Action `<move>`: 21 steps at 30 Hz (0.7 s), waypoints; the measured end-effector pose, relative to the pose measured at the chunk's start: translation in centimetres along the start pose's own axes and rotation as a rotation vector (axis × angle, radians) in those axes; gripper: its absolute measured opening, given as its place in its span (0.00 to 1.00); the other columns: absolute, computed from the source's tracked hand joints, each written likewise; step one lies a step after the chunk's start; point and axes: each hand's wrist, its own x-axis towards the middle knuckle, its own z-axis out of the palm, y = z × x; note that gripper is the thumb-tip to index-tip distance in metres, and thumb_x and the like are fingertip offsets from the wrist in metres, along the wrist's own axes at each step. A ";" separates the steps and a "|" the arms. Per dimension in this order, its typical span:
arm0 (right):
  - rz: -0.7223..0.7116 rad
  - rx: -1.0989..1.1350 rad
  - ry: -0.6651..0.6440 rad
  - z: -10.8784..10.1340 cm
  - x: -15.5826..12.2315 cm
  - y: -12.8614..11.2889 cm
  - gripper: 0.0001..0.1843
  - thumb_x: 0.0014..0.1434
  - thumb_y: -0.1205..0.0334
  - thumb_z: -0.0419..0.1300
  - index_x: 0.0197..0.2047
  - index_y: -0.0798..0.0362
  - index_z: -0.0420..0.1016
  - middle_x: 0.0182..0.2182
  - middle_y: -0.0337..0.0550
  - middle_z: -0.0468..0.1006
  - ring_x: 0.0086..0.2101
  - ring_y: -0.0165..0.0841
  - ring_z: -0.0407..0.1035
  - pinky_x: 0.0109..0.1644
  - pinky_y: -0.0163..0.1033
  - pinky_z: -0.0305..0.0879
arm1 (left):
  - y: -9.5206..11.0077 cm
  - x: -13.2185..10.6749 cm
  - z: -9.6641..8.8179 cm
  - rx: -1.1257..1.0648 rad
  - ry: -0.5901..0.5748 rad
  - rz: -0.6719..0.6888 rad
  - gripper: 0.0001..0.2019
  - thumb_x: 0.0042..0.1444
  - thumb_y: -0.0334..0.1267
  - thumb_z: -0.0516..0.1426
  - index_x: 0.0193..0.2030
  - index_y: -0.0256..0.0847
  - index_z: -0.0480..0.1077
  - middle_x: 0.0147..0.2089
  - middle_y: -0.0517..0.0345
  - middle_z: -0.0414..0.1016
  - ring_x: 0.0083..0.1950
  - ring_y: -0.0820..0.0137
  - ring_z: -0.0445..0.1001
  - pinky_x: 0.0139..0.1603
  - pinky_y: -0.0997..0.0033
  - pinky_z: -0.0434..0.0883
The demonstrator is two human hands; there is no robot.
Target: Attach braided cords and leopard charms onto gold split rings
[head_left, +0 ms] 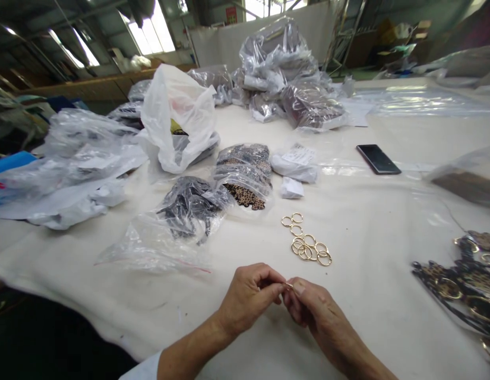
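Note:
My left hand (250,298) and my right hand (310,306) meet low in the middle of the white table (367,221). Both pinch one small gold ring (288,285) between their fingertips; only a sliver of it shows. Just beyond them lies a loose cluster of several gold rings (307,240). Further back sit clear bags of leopard-print pieces (245,174) and black straps (189,203).
A black phone (378,159) lies at the right. Finished leopard straps with rings (462,285) pile at the right edge. A white plastic bag (177,121), crumpled clear bags (78,163) at the left and stacked bagged goods (288,74) stand at the back.

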 end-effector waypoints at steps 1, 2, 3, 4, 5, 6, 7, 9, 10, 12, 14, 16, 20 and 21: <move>0.000 -0.011 0.009 0.1 0.1 0.0 0.21 0.62 0.49 0.49 0.23 0.55 0.64 0.18 0.35 0.61 0.21 0.26 0.53 0.26 0.34 0.49 | -0.1 0.0 0.0 -0.009 0.006 -0.003 0.06 0.51 0.35 0.58 0.30 0.33 0.74 0.27 0.55 0.74 0.27 0.72 0.72 0.29 0.75 0.69; 0.001 -0.016 0.020 0.2 0.2 0.1 0.22 0.62 0.49 0.48 0.23 0.55 0.63 0.18 0.36 0.62 0.21 0.26 0.53 0.26 0.34 0.50 | -0.3 0.1 0.0 -0.025 0.005 -0.005 0.07 0.51 0.35 0.58 0.30 0.33 0.73 0.27 0.55 0.74 0.27 0.72 0.72 0.29 0.75 0.69; 0.004 -0.008 0.028 0.3 0.3 0.2 0.22 0.62 0.49 0.48 0.22 0.54 0.62 0.19 0.36 0.63 0.21 0.26 0.53 0.25 0.34 0.50 | -0.4 0.1 0.0 -0.049 0.002 -0.011 0.07 0.51 0.36 0.58 0.30 0.32 0.73 0.27 0.54 0.74 0.27 0.72 0.72 0.29 0.75 0.69; 0.006 0.016 0.036 0.3 0.4 0.3 0.23 0.62 0.48 0.48 0.22 0.54 0.61 0.20 0.37 0.65 0.21 0.26 0.54 0.25 0.34 0.50 | -0.6 0.1 0.1 -0.080 -0.002 -0.021 0.08 0.51 0.36 0.58 0.29 0.32 0.72 0.26 0.54 0.74 0.27 0.72 0.72 0.30 0.74 0.69; 0.005 0.053 0.039 0.4 0.6 0.3 0.23 0.62 0.48 0.48 0.22 0.54 0.60 0.21 0.37 0.66 0.20 0.25 0.55 0.24 0.33 0.50 | -0.7 0.2 0.1 -0.116 -0.009 -0.037 0.08 0.51 0.37 0.58 0.29 0.32 0.72 0.26 0.54 0.74 0.27 0.72 0.72 0.30 0.74 0.69; 0.005 0.100 0.034 0.4 0.7 0.4 0.22 0.62 0.47 0.47 0.23 0.54 0.60 0.22 0.38 0.67 0.20 0.25 0.55 0.23 0.32 0.49 | -0.8 0.2 0.1 -0.155 -0.016 -0.055 0.08 0.51 0.38 0.58 0.29 0.32 0.71 0.25 0.54 0.74 0.27 0.72 0.72 0.30 0.74 0.69; 0.012 0.148 0.023 0.3 0.8 0.5 0.22 0.62 0.47 0.48 0.23 0.54 0.60 0.22 0.38 0.68 0.19 0.24 0.55 0.22 0.32 0.49 | -0.9 0.3 0.1 -0.197 -0.027 -0.073 0.09 0.51 0.38 0.59 0.29 0.32 0.71 0.25 0.55 0.73 0.27 0.72 0.71 0.30 0.74 0.68; 0.055 0.220 -0.016 0.0 1.0 0.4 0.22 0.61 0.45 0.49 0.26 0.54 0.62 0.25 0.39 0.70 0.19 0.24 0.58 0.21 0.30 0.51 | -1.1 0.5 0.2 -0.279 -0.044 -0.103 0.09 0.50 0.39 0.59 0.29 0.32 0.70 0.24 0.56 0.73 0.27 0.74 0.71 0.30 0.75 0.68; 0.081 0.234 -0.039 -0.1 1.1 0.3 0.22 0.60 0.44 0.51 0.27 0.55 0.64 0.27 0.40 0.71 0.20 0.24 0.60 0.21 0.29 0.53 | -1.1 0.7 0.2 -0.312 -0.043 -0.117 0.09 0.50 0.39 0.60 0.30 0.32 0.70 0.24 0.57 0.73 0.26 0.74 0.70 0.30 0.75 0.68; 0.115 0.197 -0.094 -0.5 1.1 0.1 0.22 0.58 0.44 0.53 0.31 0.56 0.67 0.29 0.42 0.72 0.22 0.25 0.64 0.22 0.29 0.58 | -1.2 1.0 0.2 -0.363 -0.024 -0.146 0.10 0.50 0.39 0.60 0.31 0.32 0.71 0.24 0.59 0.72 0.25 0.76 0.69 0.30 0.77 0.68; 0.097 0.110 -0.113 -0.9 1.1 -0.1 0.20 0.57 0.45 0.55 0.34 0.56 0.68 0.28 0.41 0.72 0.24 0.26 0.66 0.22 0.29 0.60 | -1.2 1.4 0.2 -0.377 -0.015 -0.174 0.10 0.50 0.40 0.59 0.33 0.32 0.72 0.24 0.60 0.71 0.24 0.78 0.67 0.28 0.78 0.66; 0.058 0.029 -0.115 -1.2 1.0 -0.3 0.18 0.57 0.47 0.57 0.35 0.55 0.66 0.28 0.40 0.72 0.25 0.27 0.68 0.23 0.30 0.62 | -1.1 1.7 0.2 -0.334 -0.046 -0.189 0.09 0.50 0.38 0.59 0.33 0.32 0.73 0.23 0.61 0.70 0.22 0.79 0.65 0.25 0.80 0.65; 0.085 0.172 -0.082 -1.1 0.8 -0.6 0.16 0.57 0.49 0.58 0.35 0.54 0.66 0.34 0.42 0.74 0.28 0.28 0.69 0.25 0.30 0.63 | -0.8 1.6 0.5 -0.172 -0.017 -0.102 0.13 0.52 0.39 0.57 0.42 0.34 0.71 0.26 0.59 0.71 0.23 0.77 0.66 0.23 0.78 0.66; 0.098 0.270 -0.054 -1.0 0.8 -0.7 0.15 0.57 0.49 0.58 0.35 0.53 0.67 0.35 0.41 0.74 0.30 0.29 0.70 0.27 0.30 0.64 | -0.8 1.5 0.6 -0.088 0.015 -0.004 0.14 0.52 0.39 0.57 0.44 0.35 0.70 0.30 0.57 0.73 0.26 0.75 0.69 0.26 0.77 0.68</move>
